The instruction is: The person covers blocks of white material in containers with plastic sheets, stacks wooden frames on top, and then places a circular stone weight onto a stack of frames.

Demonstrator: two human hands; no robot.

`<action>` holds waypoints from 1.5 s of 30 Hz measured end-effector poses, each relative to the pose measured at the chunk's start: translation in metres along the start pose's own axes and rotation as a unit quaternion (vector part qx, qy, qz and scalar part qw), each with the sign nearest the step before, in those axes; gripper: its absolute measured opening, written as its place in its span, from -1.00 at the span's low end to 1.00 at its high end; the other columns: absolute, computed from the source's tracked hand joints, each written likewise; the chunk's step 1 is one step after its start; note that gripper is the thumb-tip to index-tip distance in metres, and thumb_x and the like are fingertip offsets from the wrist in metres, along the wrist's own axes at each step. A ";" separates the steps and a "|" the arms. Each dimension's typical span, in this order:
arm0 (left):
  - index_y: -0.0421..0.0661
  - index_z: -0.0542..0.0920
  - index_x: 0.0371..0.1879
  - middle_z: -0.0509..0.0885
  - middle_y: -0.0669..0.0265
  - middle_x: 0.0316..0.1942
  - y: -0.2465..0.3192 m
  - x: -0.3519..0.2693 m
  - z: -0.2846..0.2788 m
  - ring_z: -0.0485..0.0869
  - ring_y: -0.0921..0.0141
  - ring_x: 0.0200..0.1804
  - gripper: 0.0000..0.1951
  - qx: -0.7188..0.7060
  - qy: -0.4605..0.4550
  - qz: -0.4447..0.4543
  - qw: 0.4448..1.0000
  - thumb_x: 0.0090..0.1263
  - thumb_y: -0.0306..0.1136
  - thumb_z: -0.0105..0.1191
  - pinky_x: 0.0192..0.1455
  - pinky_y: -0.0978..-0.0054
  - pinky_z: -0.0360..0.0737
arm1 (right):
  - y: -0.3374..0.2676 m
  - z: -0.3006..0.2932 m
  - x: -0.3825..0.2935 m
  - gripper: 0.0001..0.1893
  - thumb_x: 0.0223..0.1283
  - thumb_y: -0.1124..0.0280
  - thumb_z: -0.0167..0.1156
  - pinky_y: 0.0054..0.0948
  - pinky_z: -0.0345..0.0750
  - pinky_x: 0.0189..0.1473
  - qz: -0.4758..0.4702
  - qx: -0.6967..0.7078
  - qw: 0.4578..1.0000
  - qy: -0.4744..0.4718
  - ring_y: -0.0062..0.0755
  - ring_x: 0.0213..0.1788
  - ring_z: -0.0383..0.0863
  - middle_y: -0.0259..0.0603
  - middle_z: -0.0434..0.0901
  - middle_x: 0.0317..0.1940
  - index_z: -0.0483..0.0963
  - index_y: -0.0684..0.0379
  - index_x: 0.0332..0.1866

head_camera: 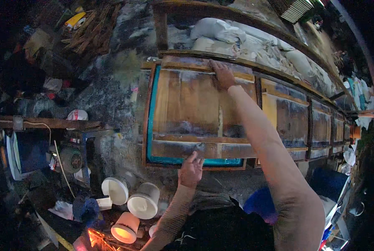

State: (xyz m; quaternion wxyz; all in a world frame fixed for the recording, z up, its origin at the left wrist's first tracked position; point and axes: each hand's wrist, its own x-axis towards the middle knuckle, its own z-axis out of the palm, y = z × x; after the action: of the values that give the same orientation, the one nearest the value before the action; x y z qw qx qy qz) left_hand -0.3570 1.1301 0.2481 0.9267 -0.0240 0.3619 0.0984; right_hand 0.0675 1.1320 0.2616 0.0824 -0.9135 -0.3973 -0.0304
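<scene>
A large wooden lid [187, 106] made of boards, with cross battens, lies over a wood-framed tank before me. Strips of turquoise lining [152, 116] show along the tank's left and near sides. My right hand [223, 75] reaches across and touches the lid at its far batten [187, 66]; whether the fingers grip it cannot be made out. At the near edge my left hand [190, 171] is turned partly palm up, fingers apart, its fingertips by the lid's edge. Nothing is seen held in it.
More board-covered compartments [292, 122] run off to the right. White sacks [246, 40] are piled behind a wooden rail. Lower left are white buckets [143, 200], an orange-lit bucket [125, 227] beside a fire [96, 240], and a motor [72, 160]. A blue tub [259, 202] stands near my body.
</scene>
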 end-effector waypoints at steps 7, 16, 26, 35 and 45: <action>-0.33 0.30 0.22 0.47 0.20 0.18 0.007 -0.016 -0.017 0.56 0.21 0.15 -0.52 0.118 0.069 0.021 0.990 0.52 -0.29 0.15 0.34 0.04 0.47 | 0.003 0.025 0.006 -0.32 0.31 0.43 0.09 0.02 0.47 0.30 -0.008 -0.019 1.000 -0.013 0.14 0.26 0.53 0.05 0.54 0.26 0.14 0.07 0.55; -0.13 0.59 -0.20 0.64 0.27 -0.19 0.028 -0.044 -0.052 0.65 0.33 -0.15 -0.89 0.187 0.024 0.083 0.978 0.52 -0.36 0.15 -0.03 0.21 0.64 | -0.077 -0.022 -0.011 -0.25 0.22 0.33 0.24 0.08 0.52 0.23 0.026 0.036 0.993 -0.107 0.24 0.17 0.58 0.16 0.55 0.21 0.16 -0.01 0.55; -0.16 0.53 0.01 0.64 0.21 -0.10 0.032 -0.027 -0.036 0.64 0.34 -0.13 -0.83 0.159 0.111 0.054 0.979 0.57 -0.38 0.02 -0.02 0.30 0.63 | -0.036 0.028 -0.001 -0.21 0.27 0.41 0.12 0.08 0.37 0.40 0.048 0.021 0.993 -0.109 0.07 0.35 0.49 0.13 0.41 0.38 0.00 0.00 0.61; -0.19 0.39 0.38 0.47 -0.01 0.34 0.119 -0.064 0.129 0.44 0.06 0.38 -0.47 0.714 -0.006 0.405 0.571 0.49 -0.25 0.12 0.46 0.15 0.35 | -0.098 -0.033 -0.142 -0.01 0.24 -0.41 0.01 0.54 -0.07 0.44 0.044 0.012 0.999 0.027 0.17 0.64 -0.17 -0.21 0.00 0.63 -0.04 -0.04 0.64; 0.34 0.12 0.60 -0.05 0.16 0.65 0.149 0.112 0.124 -0.04 0.00 0.64 -0.26 0.929 0.008 0.368 0.048 0.47 0.25 -0.10 0.59 -0.18 -0.12 | -0.075 -0.010 -0.178 0.07 0.12 -0.57 -0.04 0.66 -0.25 0.41 0.129 0.017 0.991 -0.008 0.32 0.64 -0.33 -0.40 -0.09 0.66 -0.09 -0.18 0.66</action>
State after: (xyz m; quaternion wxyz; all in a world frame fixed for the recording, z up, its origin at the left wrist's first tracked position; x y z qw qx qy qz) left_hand -0.2242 1.3084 0.2678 0.0278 0.9917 0.1255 0.0093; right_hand -0.1088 1.0522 0.2593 0.0978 -0.9559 -0.2770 -0.0053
